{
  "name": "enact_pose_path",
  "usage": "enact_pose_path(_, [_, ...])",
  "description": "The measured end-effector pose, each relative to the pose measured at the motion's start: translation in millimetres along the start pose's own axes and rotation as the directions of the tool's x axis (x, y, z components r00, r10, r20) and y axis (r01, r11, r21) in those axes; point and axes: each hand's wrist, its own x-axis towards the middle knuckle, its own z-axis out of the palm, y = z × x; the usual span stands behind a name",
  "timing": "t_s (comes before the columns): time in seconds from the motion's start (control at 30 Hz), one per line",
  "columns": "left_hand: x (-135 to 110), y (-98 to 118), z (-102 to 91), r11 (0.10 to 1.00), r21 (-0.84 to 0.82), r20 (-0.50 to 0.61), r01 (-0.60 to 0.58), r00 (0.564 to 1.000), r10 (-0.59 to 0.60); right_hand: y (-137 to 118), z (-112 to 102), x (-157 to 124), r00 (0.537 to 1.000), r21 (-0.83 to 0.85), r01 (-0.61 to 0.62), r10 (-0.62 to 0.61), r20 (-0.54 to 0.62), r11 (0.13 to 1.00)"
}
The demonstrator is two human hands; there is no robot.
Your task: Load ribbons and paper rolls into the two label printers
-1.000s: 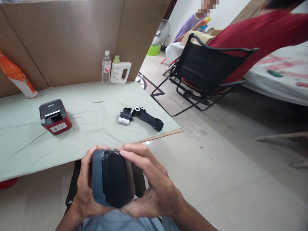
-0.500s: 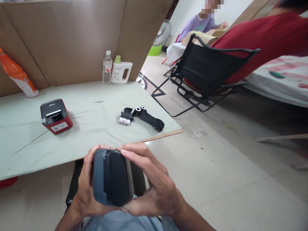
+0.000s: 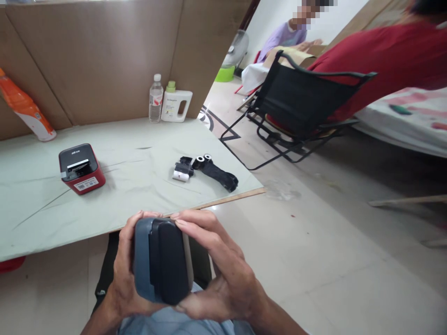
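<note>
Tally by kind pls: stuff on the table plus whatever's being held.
Small printers: 2 (grey printer held between left hand and right hand; red printer on the table)
Bottles: 3 (clear bottle, white jug, orange bottle)
Black parts cluster with a white roll: 1
Total: 6

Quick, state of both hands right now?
Left hand: closed on the dark grey label printer.
Right hand: closed on the same printer.

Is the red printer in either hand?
No, the red printer sits on the table, while the left hand and right hand both grip a dark grey device.
</note>
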Motion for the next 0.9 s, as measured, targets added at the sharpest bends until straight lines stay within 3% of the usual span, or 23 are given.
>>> enact_pose_path(0.9, [1,6,5.8,0.972,0.155,-0.095,0.177,0.982,-0.163,13,-2,-6,0.990,0.104,-0.137,0.132,0.054,0.985])
